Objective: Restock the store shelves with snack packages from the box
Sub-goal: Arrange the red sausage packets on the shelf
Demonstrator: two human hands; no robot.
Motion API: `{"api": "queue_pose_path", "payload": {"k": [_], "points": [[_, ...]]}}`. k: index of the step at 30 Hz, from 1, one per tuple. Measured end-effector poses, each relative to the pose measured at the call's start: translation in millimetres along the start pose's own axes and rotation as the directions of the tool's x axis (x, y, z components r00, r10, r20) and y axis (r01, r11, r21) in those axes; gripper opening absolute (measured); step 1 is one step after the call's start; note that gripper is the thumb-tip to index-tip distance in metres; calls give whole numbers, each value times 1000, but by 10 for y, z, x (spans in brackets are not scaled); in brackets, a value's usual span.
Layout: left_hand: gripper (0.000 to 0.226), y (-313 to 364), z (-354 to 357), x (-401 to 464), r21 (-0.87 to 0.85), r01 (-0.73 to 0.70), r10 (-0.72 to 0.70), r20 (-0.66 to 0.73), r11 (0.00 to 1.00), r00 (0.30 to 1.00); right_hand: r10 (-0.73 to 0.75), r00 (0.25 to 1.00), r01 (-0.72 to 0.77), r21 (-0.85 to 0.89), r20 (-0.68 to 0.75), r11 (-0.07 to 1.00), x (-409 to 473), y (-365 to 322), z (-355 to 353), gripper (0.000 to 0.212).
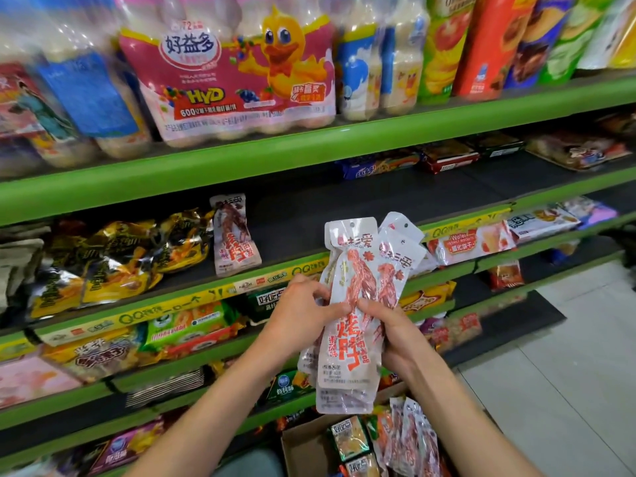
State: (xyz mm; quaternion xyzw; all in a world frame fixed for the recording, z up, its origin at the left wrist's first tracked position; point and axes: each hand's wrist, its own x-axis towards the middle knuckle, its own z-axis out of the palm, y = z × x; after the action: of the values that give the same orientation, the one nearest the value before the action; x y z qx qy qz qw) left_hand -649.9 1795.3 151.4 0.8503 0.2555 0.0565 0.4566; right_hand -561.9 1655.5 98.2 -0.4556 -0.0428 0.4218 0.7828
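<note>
Green shelves (pixel 309 146) behind; both hands, left hand (pixel 303 304) and right hand (pixel 395 328), grip snack packets (pixel 354 321); box (pixel 303 449) below holds more.

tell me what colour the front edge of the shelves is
Bright green, on the shelf edge; the lower one carries a yellow price strip. Head view.

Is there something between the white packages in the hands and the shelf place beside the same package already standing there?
Nothing visible. Both hands hold the white packages in front of the shelf; the dark shelf space right of the standing package is open.
</note>
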Motion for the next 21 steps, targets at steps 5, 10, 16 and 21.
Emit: {"api": "queue_pose_path", "payload": {"k": [5,10,16,21], "points": [[16,30,9,8,-180,19,-29,-57,984,998,-12,1000,12,32,9,999,-4,-1,-16,52],[16,108,2,-9,-321,73,-94,-51,944,994,-1,1000,3,71,-28,997,19,10,-66,50],[17,147,-26,-76,-342,85,-104,-40,936,994,27,999,-23,92,-33,996,44,60,-149,52],[20,153,-18,-114,-342,63,-85,-48,938,995,45,998,-40,97,-48,994,72,90,-177,40]]}}
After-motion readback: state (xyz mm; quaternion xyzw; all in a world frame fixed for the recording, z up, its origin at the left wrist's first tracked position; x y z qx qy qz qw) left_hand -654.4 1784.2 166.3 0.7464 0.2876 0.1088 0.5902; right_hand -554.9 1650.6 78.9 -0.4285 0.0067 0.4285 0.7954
